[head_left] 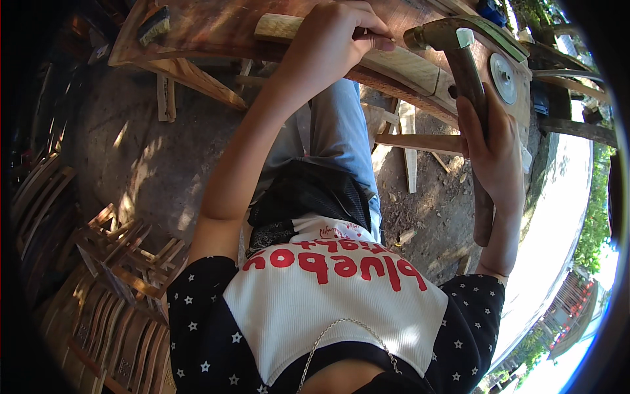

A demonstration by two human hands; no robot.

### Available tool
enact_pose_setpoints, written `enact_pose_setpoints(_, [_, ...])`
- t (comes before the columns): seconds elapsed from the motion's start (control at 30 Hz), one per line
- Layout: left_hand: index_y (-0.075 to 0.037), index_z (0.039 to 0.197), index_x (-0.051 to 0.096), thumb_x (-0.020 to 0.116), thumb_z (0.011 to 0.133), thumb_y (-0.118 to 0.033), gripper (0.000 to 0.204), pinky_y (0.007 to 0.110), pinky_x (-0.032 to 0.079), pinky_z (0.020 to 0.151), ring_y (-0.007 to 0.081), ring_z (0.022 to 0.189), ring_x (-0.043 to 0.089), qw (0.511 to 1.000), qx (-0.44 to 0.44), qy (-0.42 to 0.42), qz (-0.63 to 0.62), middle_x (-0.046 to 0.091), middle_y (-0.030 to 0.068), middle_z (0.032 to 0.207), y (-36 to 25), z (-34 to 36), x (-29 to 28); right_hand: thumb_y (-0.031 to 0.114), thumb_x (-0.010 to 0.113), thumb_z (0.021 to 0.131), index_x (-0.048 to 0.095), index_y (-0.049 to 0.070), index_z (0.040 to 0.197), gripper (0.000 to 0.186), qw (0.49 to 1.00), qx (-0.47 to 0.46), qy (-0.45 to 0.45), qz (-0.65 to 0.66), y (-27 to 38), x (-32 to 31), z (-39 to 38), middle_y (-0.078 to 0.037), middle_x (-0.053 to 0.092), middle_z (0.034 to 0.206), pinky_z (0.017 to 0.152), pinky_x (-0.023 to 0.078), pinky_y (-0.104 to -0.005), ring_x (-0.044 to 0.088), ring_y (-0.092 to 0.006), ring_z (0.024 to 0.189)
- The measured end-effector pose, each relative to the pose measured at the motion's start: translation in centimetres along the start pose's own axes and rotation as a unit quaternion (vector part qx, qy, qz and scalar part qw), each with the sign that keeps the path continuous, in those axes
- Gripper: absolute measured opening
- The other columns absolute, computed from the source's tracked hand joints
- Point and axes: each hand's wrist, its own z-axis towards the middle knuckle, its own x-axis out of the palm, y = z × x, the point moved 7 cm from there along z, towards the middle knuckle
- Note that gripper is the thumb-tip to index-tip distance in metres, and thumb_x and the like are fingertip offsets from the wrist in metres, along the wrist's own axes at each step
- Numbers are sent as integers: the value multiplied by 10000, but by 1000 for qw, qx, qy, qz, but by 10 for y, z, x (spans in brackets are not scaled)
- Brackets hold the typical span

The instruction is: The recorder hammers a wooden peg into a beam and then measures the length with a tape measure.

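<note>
- Reddish-brown wood makes the top of the worktable [213, 26], which crosses the upper part of the head view; a pale wooden strip [400, 64] lies along its near edge.
- The left hand [344, 27] is above this strip. Its thumb and forefinger are together in a pinch; whether some small thing is clamped between them, I cannot tell.
- The right hand [492, 141] is closed firmly around the handle of a hammer [467, 75]; the lower end of the handle comes out below the hand, beside the right forearm [504, 230].
- The hammer head [430, 34] is just beside the left fingertips, on their right side, and it appears to be apart from them.
- A round metal disc [503, 77] lies on the table, to the right of the hammer.
- A brush [154, 26] lies near the left end of the table, well apart from both hands.
- Below the table, a slanted wooden brace [197, 80] shows over the ground [138, 151], where patches of sunlight fall.
- The person wears blue jeans [338, 125] and a shirt [341, 295] with white front, red letters and black, starred sleeves.
- At the lower left, slatted wooden furniture [111, 335] is crowded together in the shade.
- At the right, green leaves [584, 230] are in bright light.
</note>
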Motion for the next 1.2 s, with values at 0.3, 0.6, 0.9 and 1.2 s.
enact_pose_setpoints(0.3, [56,873,673,700,729,95,152,326,506,734,268,832,656,1000,16,8,-8,662,141,858,-3,-2,0,138,584,945,521,-21,906,175,1000,0,-7,-8,6,-9,1,-147,510,588,514,385,-385,501,-278,493])
enact_pose_setpoints(0.6, [44,876,676,717,696,112,197,332,511,747,270,840,661,1000,19,-5,6,664,141,867,-3,-4,-4,127,582,938,511,-18,891,168,1000,18,7,13,14,-4,-1,-170,540,625,512,388,-403,540,-324,502])
enact_pose_setpoints(0.9, [53,870,674,728,683,109,202,335,506,752,275,845,662,1000,0,3,-14,660,146,864,-1,-2,-3,141,577,941,522,-17,898,173,999,-21,4,-24,22,-8,2,-151,507,589,494,374,-399,522,-291,489])
enact_pose_setpoints(1.2, [35,859,687,720,703,103,173,337,502,754,273,829,656,999,-31,14,-29,659,142,861,0,-2,-3,138,592,931,534,-20,917,169,1000,16,-4,-11,20,-11,2,-156,513,573,512,387,-411,551,-288,508])
